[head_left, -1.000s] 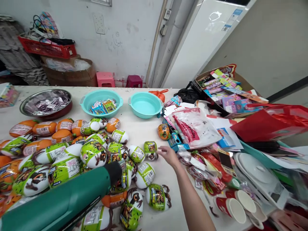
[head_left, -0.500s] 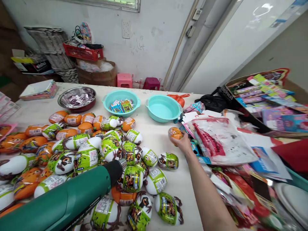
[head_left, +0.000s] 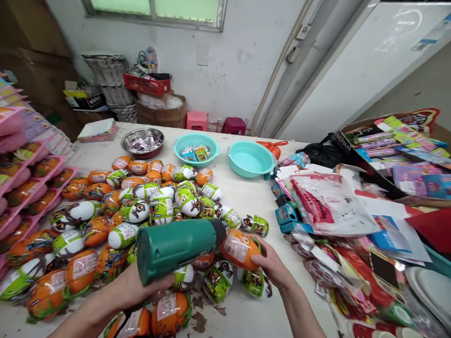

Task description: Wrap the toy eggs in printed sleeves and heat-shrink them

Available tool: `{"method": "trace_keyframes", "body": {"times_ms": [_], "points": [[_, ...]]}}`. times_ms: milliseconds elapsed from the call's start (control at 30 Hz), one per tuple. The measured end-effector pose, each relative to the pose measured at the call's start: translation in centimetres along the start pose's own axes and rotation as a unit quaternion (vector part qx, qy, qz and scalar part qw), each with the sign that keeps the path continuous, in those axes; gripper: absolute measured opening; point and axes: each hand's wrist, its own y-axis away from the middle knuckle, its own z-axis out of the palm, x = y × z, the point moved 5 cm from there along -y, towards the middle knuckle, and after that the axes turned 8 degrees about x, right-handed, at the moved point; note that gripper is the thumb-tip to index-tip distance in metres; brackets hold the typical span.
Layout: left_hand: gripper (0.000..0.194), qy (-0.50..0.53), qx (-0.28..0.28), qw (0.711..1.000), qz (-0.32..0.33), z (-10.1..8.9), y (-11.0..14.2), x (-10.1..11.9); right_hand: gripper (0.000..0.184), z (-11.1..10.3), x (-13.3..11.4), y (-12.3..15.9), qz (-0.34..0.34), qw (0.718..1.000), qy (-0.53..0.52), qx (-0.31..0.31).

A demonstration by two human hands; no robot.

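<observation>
My left hand (head_left: 136, 288) is closed round the grip of a green heat gun (head_left: 178, 249), whose dark nozzle points right. Right at that nozzle my right hand (head_left: 269, 267) holds an orange wrapped egg (head_left: 239, 249). Under and behind both hands lies a big heap of orange and green-white wrapped eggs (head_left: 134, 211) on the white table (head_left: 246, 202).
Two teal basins (head_left: 251, 159) and a steel bowl (head_left: 143, 142) of sachets stand at the far side. Pink trays (head_left: 24, 188) of eggs are stacked on the left. Bags, cards and boxes (head_left: 327, 206) crowd the right side; paper cups sit at the bottom right.
My right hand picked the orange egg up from beside the bags and brought it back to the heat gun's nozzle. The heat gun swung up and right; my left hand came into view.
</observation>
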Motion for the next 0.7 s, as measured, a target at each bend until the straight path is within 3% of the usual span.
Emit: {"method": "trace_keyframes", "body": {"times_ms": [67,200,300,367,433,500,633,700], "points": [[0.024,0.031,-0.029,0.998,-0.036,-0.1,0.6,-0.9,0.068,-0.7,0.5,0.5,0.013,0.999,-0.037,0.004],[0.014,0.031,-0.051,0.997,-0.05,-0.2,2.5,-1.8,0.056,-2.5,2.3,-0.2,-0.007,0.979,-0.087,0.186],[0.016,0.035,-0.066,0.996,-0.041,-0.5,4.0,-1.6,0.056,-2.4,2.8,-1.4,-0.086,0.957,0.034,0.276],[0.016,0.05,-0.063,0.996,-0.038,-1.2,4.7,-1.3,0.067,-1.8,2.8,-1.9,-0.166,0.913,0.176,0.329],[0.019,0.055,-0.034,0.997,-0.045,-2.3,5.2,-1.0,0.074,-1.0,3.1,-2.3,-0.238,0.86,0.296,0.341],[0.021,0.05,0.003,0.997,-0.05,-3.6,5.7,-1.0,0.075,-0.3,3.8,-2.5,-0.287,0.825,0.367,0.32],[0.017,0.038,0.032,0.997,-0.063,-6.2,7.6,-2.4,0.073,-0.2,5.2,-2.3,-0.311,0.797,0.438,0.276],[0.021,0.039,0.076,0.993,-0.077,-8.0,9.2,-3.6,0.074,-0.4,5.5,-1.8,-0.312,0.789,0.454,0.271]]}}
